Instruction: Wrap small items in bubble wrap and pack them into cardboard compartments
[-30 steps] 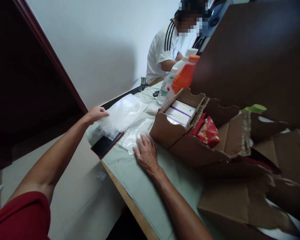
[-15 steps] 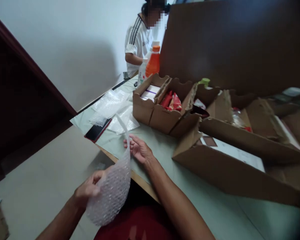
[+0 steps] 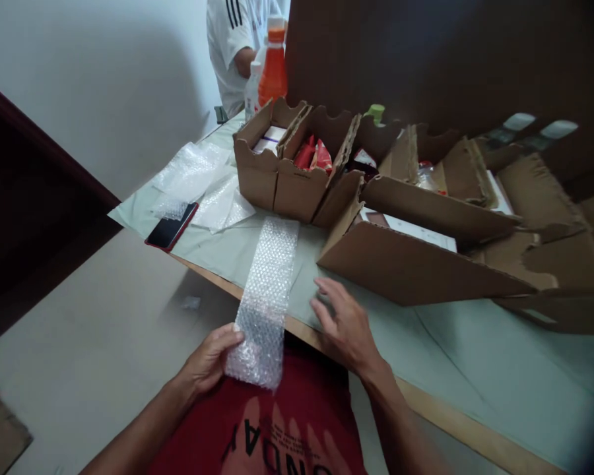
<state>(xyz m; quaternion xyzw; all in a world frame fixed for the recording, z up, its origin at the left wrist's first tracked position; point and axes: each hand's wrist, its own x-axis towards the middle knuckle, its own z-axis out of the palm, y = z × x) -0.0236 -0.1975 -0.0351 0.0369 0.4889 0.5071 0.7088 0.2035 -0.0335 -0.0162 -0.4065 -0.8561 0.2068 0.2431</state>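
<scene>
A long strip of bubble wrap (image 3: pixel 267 284) stretches from my lap over the table's front edge, its far end on the green tabletop. My left hand (image 3: pixel 212 356) pinches its near left edge between thumb and fingers. To the right of the strip, my right hand (image 3: pixel 344 323) hovers by the table edge with fingers apart, touching nothing. More bubble wrap pieces (image 3: pixel 193 168) lie at the table's left end. A dark phone with a red case (image 3: pixel 172 226) rests beside them, partly under one piece.
Several cardboard bins (image 3: pixel 301 191) holding packets and boxes line the table. One long bin (image 3: pixel 426 270) containing a white box juts toward me. Behind them stand an orange bottle (image 3: pixel 273 72) and a clear bottle (image 3: pixel 252 92). A person in a white shirt (image 3: pixel 228 53) is at the far end.
The bubble wrap went from bent and raised to laid out flat. My right hand left its far part and moved right, toward me. The view tilted downward.
</scene>
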